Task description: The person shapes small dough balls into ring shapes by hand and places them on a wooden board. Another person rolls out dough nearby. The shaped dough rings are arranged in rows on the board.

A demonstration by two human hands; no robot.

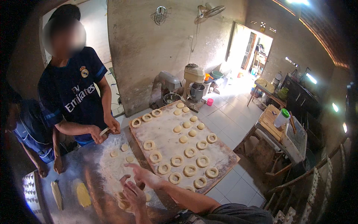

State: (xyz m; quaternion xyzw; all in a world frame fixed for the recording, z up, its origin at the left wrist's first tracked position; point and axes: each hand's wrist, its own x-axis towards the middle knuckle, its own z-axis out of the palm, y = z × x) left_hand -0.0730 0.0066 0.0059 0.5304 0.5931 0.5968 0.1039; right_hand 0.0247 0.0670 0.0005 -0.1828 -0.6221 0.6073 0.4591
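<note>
Here, the left hand (pixel 134 196) and right hand (pixel 147 176) hovered close together over the floured table (pixel 108 166), though I couldn't tell whether either gripped dough. Dough pieces (pixel 123 204) lay just below, with dough rings (pixel 190 174) on the adjacent board (pixel 160 130).

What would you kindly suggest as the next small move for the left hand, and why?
Perhaps lower the left hand to the dough piece beside it: that piece lies close by on the floured table, and the board shows bare space among its dough rings.
</note>
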